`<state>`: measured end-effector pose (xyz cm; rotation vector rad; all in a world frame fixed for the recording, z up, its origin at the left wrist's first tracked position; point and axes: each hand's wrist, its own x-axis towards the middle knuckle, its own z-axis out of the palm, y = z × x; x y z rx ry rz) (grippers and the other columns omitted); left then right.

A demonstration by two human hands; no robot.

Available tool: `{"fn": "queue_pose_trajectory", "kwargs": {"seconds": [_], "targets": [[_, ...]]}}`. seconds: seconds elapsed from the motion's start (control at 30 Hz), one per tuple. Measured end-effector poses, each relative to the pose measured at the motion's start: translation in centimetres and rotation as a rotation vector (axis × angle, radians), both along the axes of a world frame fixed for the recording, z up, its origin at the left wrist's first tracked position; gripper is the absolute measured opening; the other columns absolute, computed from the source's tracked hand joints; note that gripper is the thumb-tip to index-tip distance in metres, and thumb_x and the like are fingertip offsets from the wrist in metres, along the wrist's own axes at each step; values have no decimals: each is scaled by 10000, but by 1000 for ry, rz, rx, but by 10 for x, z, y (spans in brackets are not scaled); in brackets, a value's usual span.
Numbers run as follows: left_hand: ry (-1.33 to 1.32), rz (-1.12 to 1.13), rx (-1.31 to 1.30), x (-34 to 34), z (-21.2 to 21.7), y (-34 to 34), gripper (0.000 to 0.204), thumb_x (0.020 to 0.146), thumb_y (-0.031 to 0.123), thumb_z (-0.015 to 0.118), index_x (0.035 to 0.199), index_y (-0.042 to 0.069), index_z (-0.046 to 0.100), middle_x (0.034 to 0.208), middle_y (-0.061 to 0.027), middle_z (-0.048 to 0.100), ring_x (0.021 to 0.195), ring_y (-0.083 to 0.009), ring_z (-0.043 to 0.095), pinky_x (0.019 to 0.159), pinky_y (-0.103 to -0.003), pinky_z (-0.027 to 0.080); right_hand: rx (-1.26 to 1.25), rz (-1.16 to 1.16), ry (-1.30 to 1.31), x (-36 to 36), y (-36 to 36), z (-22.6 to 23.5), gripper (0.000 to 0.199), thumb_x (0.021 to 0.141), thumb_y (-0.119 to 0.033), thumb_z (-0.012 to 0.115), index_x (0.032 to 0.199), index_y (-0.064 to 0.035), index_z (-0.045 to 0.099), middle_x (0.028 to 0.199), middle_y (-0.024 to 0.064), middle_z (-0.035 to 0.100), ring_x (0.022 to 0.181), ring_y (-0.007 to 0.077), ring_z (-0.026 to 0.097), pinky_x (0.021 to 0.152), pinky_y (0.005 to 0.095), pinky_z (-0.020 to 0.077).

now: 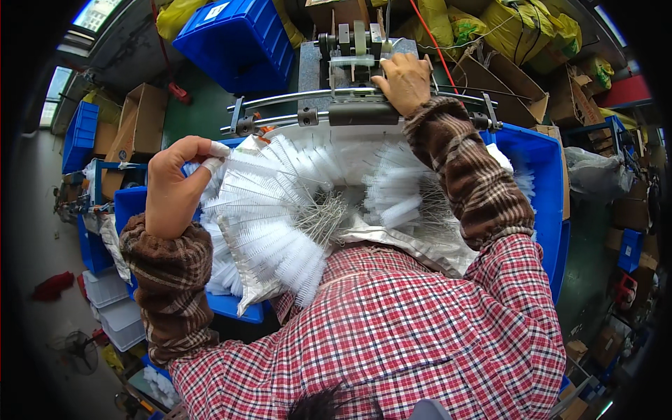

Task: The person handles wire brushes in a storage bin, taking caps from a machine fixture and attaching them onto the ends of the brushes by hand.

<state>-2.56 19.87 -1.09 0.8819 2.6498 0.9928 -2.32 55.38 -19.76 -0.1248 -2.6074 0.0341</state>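
My left hand (178,183) is raised at the left of a fanned pile of white bristle brushes (262,185) with thin twisted wire stems. White tape wraps its thumb and forefinger, which pinch at the outer end of one brush. Across the machine's front, my right hand (406,82) lies beside the rollers, thumb apart from the fingers, with nothing visible in it. A whitish brush-like piece (352,61) sits in the metal machine (344,43) just left of that hand. More white brushes (395,189) lie under my right forearm, their wire stems toward the middle.
Metal rods and a dark roller (364,113) span the space before me. A pale sack (259,288) lies under the brushes, over blue bins (549,150). Behind stand a large blue crate (241,45), yellow bags (507,31) and cardboard boxes (142,122). A red cable (435,45) hangs down by the machine.
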Motion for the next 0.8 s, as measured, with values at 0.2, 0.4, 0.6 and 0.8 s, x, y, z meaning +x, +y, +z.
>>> {"fn": "queue_pose_trajectory", "kwargs": {"seconds": [0.2,0.4,0.6,0.8], "targets": [[-4,-39,64,5,2,14,185,740,-92,586,893,-26,666,835,-69,668,767,-118,599,767,-256,488,27,32,-43,-3,-5,1,284,756,-372,716,899,-130,671,911,12,600,960,200,550,822,390,379],[-152,-110,109,-4,-6,23,153,790,-85,586,914,-12,637,869,-44,652,828,-104,598,812,-256,484,-6,40,-68,22,51,4,217,819,-300,663,929,-113,671,920,36,611,949,234,563,857,441,416],[-307,-221,173,-15,-22,67,139,803,-82,575,919,-21,621,885,-39,646,855,-95,605,829,-242,486,-92,90,-128,21,99,3,93,854,-148,587,912,-95,639,868,90,613,917,294,591,798,397,473],[-501,-240,277,-21,-38,88,147,812,-75,581,941,-22,627,912,-38,645,868,-87,597,840,-235,490,-655,320,-594,91,102,74,211,839,-128,661,1028,-40,690,877,119,703,806,213,680,757,296,523]]}}
